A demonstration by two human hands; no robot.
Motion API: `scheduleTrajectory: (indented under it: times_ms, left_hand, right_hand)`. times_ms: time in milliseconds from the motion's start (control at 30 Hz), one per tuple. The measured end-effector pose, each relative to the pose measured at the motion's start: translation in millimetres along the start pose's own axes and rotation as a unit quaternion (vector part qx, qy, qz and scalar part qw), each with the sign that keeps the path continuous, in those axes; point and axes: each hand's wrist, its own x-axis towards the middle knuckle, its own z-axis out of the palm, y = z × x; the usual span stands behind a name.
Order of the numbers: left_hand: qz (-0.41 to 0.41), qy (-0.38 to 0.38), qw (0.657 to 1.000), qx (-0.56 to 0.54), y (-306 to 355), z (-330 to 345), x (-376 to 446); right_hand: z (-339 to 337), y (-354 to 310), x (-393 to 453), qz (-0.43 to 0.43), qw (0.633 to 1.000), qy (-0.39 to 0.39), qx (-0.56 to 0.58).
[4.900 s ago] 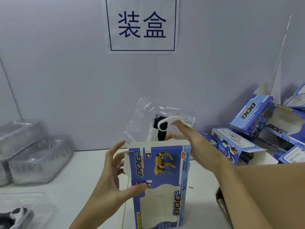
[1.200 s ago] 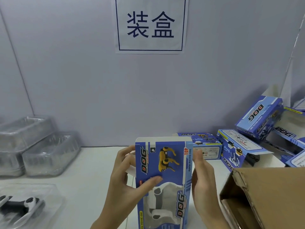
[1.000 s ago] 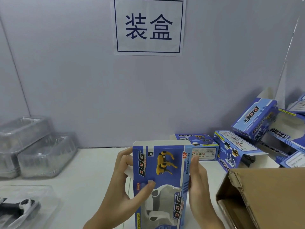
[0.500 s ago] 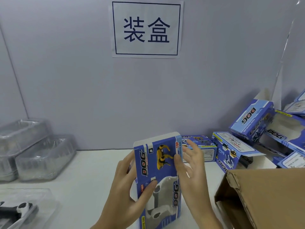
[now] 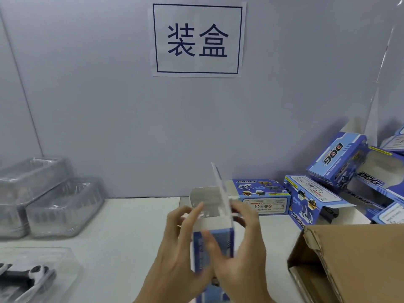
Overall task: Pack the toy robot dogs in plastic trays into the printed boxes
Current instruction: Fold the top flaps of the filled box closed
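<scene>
White tabletop (image 5: 131, 226), both hands (image 5: 179, 243) gripping upright blue printed box (image 5: 213, 243), white top flaps raised.

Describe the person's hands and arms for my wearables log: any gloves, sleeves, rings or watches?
Both are bare. The left hand and right hand wear no gloves and no rings that the head view shows. The forearms visible at the bottom edge carry no sleeves, watch or band. No markings can be made out; the hands are somewhat motion-blurred.

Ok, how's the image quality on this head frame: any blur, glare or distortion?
Head view: both hands, left hand and right hand, and the printed box they hold are motion-smeared; the wall sign is sharp; lighting is flat and even; the wall seam at left bows from wide-angle distortion.
</scene>
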Motion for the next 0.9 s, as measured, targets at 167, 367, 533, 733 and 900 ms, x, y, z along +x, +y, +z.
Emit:
scheduleTrajectory:
  times_ms: [167, 367, 533, 733, 900]
  left_hand:
    - [0.011, 0.049, 0.996, -0.076, -11.8, 3.8, -5.7]
    - [-0.244, -0.048, 0.941, -0.228, -32.7, 2.6, 8.2]
    - [-0.267, -0.057, 0.895, -0.351, -37.0, 18.8, 12.9]
    - [-0.193, 0.036, 0.957, -0.214, -26.5, 33.0, -2.7]
    - [-0.155, 0.017, 0.956, -0.247, -23.0, 26.0, -3.4]
  right_hand:
    - [-14.8, 17.8, 15.3, 0.116, 0.982, 0.008, 0.146]
    - [-22.1, 43.8, 19.1, 0.238, 0.937, -0.030, 0.253]
    - [-18.3, 34.9, 15.7, 0.209, 0.935, -0.029, 0.285]
    - [-14.3, 32.8, 6.9, 0.085, 0.989, -0.022, 0.118]
    - [-15.5, 34.1, 5.1, 0.046, 0.995, 0.006, 0.090]
